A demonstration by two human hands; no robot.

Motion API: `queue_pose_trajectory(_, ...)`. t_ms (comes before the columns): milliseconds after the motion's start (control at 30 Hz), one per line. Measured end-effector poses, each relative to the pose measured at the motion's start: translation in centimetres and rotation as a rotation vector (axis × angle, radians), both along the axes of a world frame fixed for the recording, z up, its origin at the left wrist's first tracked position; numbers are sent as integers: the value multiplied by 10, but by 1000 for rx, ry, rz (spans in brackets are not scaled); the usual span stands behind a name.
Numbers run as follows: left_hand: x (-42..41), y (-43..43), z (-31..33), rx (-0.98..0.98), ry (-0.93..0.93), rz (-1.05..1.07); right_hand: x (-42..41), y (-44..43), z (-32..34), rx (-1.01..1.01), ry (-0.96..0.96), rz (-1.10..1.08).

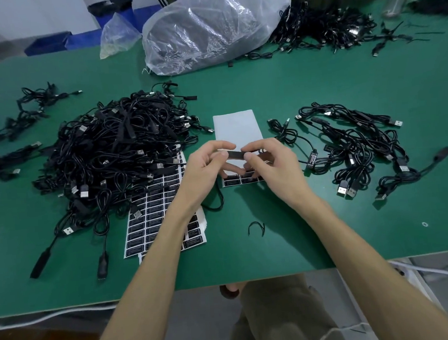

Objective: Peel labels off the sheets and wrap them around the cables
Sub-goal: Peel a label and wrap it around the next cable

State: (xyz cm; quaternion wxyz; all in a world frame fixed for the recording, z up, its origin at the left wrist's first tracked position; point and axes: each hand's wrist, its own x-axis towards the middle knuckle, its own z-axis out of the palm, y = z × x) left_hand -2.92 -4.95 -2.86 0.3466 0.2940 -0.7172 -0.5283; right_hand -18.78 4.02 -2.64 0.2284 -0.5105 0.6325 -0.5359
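Cable (pixel 235 154) pinched between left hand (pixel 206 167), right hand (pixel 269 165), over label sheet (pixel 237 130).

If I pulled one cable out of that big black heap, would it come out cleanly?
Probably not: the heap is thin cables looped through each other, so neighbours would likely drag along. They lie in loose curls, so likely floppy and light.

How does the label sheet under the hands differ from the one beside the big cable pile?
The middle label sheet is mostly bare white backing, with black labels left only at its near end; the left label sheet is covered in black labels. The left one is partly buried under the cable pile; the middle one is not. Both lie flat.
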Motion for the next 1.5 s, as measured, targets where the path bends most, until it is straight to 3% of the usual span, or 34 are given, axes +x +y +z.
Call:
queue_pose_trajectory(200, -2, 0, -5, -120, -59, 93, -3, 0, -2, 2, -31, -66)
queue_pose_trajectory(333, -8, 0, -11, -544, -507, 61, -5, 1, -1, -24, -112, -127)
queue_pose_trajectory(400, -11, 0, -10, -586, -630, 41, -4, 1, -2, -20, -120, -135)
queue_pose_trajectory(1500, -8, 21, 3, -713, -550, 171, -4, 1, 0, 85, -59, -136)
